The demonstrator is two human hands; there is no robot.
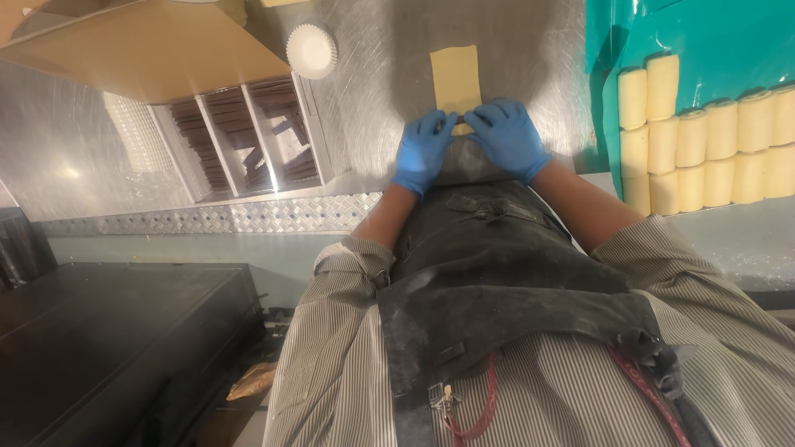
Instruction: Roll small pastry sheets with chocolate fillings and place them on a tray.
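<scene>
A pale yellow rectangular dough sheet lies flat on the steel worktop. Both my hands wear blue gloves and press on the sheet's near end, where a dark strip shows between the fingertips. My left hand grips the near left corner. My right hand grips the near right corner, fingertips almost touching the left ones. The sheet's near edge is hidden under my fingers.
Several rolled pale dough pieces stand in rows on a teal sheet at the right. A divided tray of dark sticks sits at the left, with a white paper cup and a tan board beyond it. My dark apron fills the foreground.
</scene>
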